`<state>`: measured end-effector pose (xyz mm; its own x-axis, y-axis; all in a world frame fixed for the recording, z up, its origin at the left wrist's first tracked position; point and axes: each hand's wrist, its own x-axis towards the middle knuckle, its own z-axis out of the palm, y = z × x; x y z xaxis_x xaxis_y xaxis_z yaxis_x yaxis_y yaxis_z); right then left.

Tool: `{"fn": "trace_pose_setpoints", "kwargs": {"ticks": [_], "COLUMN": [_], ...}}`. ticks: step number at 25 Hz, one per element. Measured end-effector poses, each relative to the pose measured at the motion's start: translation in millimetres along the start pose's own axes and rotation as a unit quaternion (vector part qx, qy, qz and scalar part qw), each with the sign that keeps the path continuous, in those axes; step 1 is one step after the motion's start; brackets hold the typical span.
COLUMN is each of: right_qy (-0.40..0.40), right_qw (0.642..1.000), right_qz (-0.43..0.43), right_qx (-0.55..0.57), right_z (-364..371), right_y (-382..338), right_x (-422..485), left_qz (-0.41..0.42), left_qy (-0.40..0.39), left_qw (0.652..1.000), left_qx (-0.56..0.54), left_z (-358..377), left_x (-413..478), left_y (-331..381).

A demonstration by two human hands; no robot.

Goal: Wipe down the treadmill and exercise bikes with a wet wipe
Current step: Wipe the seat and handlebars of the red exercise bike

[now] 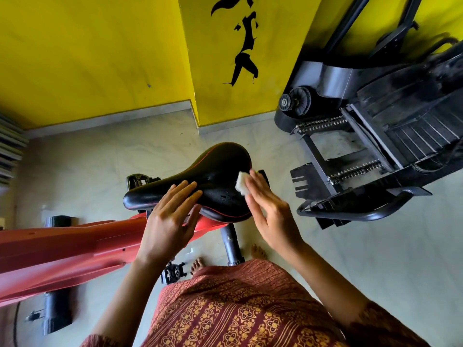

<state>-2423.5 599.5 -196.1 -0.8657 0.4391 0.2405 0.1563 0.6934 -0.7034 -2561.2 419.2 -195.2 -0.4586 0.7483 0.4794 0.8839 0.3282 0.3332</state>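
The white wet wipe (241, 186) lies against the wide rear end of the exercise bike's black saddle (215, 171), on its right side. The right hand (270, 216) presses it there with straight, flat fingers, the thumb held apart from them. The left hand (167, 221) rests on the narrow front half of the saddle, fingers stretched across the top and the thumb along the near edge; it holds nothing.

Under the saddle a grey seat post (231, 244) runs down, and the bike's red frame (62, 249) stretches off to the left. A black pedal (172, 272) shows near the person's bare foot (198, 265), above a maroon patterned garment (238, 309).

To the right, on the pale floor (375, 259), stands a black machine (375, 151) with slats and chains. Behind is a yellow wall (87, 58) with black painted marks (244, 46).
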Motion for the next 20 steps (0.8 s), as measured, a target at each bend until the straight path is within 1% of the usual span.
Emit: {"fn": "trace_pose_setpoints", "kwargs": {"ticks": [1,2,3,4,6,7,8,9,11,12,13,15,17,18,20], "right_qy": [0.003,-0.003,-0.019,-0.041,-0.085,-0.087,-0.072,-0.048,0.002,0.016,0.016,-0.035,-0.093,-0.097,-0.075], "right_qw": [1.0,1.0,0.998,0.993,0.97,0.963,0.964,0.972,0.989,0.992,0.992,0.98,0.955,0.947,0.948], "right_qz": [0.019,0.01,-0.028,-0.086,-0.191,-0.214,-0.209,-0.178,-0.083,-0.05,-0.052,-0.145,-0.238,-0.259,-0.252], "right_qx": [-0.004,-0.02,-0.046,-0.075,-0.121,-0.14,-0.148,-0.143,-0.121,-0.113,-0.113,-0.128,-0.153,-0.166,-0.177], "right_z": [7,13,19,23,14,4,-6,-12,-9,0,10,27,20,10,-7], "right_y": [-7,-14,-19,-22,-18,-11,-2,4,4,-3,-15,-29,-22,-13,4], "right_x": [19,30,31,22,-12,-27,-35,-35,-17,-5,5,3,-16,-26,-37], "left_qz": [0.005,0.006,0.002,-0.006,-0.024,-0.029,-0.031,-0.034,-0.043,-0.047,-0.05,-0.051,-0.045,-0.041,-0.043], "left_qy": [-0.002,-0.001,0.003,0.01,0.021,0.02,0.018,0.014,0.01,0.01,0.011,0.009,0.002,-0.001,0.0], "left_qw": [1.0,1.0,1.0,1.0,0.999,0.999,0.999,0.999,0.999,0.999,0.999,0.999,0.999,0.999,0.999], "left_qx": [0.007,0.013,0.019,0.025,0.031,0.029,0.026,0.022,0.015,0.012,0.009,0.002,-0.002,-0.004,-0.009], "left_z": [0,0,-1,-3,-8,-10,-11,-11,-9,-8,-7,-8,-11,-11,-11], "left_x": [0,0,-2,-3,-8,-10,-13,-14,-16,-16,-16,-17,-18,-19,-18], "left_y": [0,-1,-2,-4,-11,-14,-16,-16,-14,-12,-11,-11,-13,-14,-14]}}
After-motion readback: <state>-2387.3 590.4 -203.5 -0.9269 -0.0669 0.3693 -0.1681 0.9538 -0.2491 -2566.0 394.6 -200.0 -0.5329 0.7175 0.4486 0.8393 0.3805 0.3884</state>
